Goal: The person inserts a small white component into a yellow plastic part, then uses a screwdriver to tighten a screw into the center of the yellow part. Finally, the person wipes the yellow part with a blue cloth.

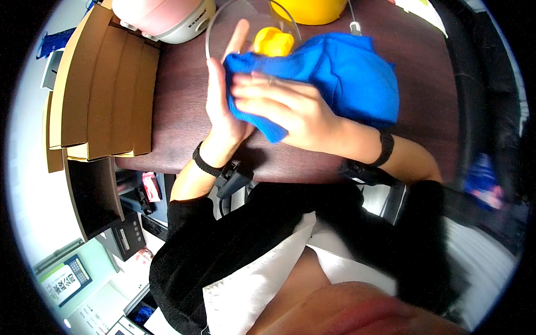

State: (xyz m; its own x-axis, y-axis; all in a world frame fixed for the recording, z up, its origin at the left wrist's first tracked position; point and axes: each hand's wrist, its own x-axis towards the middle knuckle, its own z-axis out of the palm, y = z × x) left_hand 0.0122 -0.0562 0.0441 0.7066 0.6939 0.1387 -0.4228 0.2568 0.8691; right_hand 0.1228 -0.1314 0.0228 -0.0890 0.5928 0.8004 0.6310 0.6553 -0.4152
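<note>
A blue cloth (357,84) lies bunched across the dark table and up against both my hands. My right hand (301,114) presses the cloth with its fingers laid across it, slightly blurred, and pushes it toward the left palm. Opposite it, my left hand (223,103) stands with the fingers apart, palm turned to the cloth; some of its fingers are hidden behind the fabric. Just beyond them is a clear round lid or dish (207,39), only its rim plainly visible. A yellow lump-shaped piece (273,42) sits within that rim.
A pink and white kitchen appliance (167,19) stands at the far left, near a tall cardboard box (106,84). A yellow bowl-like container (312,8) is at the far edge. A white cable plug (355,28) lies behind the cloth on the dark wooden table (184,117).
</note>
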